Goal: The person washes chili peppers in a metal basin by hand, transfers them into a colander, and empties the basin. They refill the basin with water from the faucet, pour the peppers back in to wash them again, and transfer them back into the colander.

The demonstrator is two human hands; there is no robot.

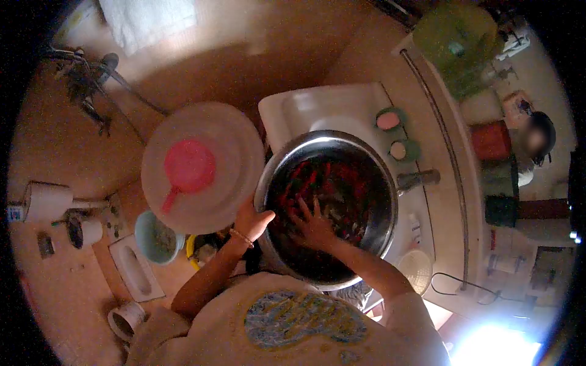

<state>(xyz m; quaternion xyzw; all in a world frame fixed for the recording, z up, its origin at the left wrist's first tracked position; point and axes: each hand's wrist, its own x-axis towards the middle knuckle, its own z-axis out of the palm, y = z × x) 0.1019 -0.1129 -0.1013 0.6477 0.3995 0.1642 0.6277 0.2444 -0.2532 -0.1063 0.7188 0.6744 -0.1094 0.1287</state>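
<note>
A large metal basin (389, 244) stands on the white sink in front of me. Slender red and dark green pieces (314, 177), which look like chilli peppers, lie inside it; whether there is water among them is hard to tell. My left hand (253, 221) grips the basin's left rim, thumb over the edge and the other fingers partly hidden. Inside the basin, my right hand (314, 227) is spread over the pieces, palm down, touching or just above them. Left of the basin, a pink dipper (190, 165) rests on a pale round tub or lid (239, 131).
The sink (287, 104) carries a faucet (418, 179) to the basin's right, near two soap dishes (404, 150). At lower left are a light blue bowl (143, 238) and a tissue box (137, 268). A shower hose (122, 79) hangs upper left. A mirror fills the right side.
</note>
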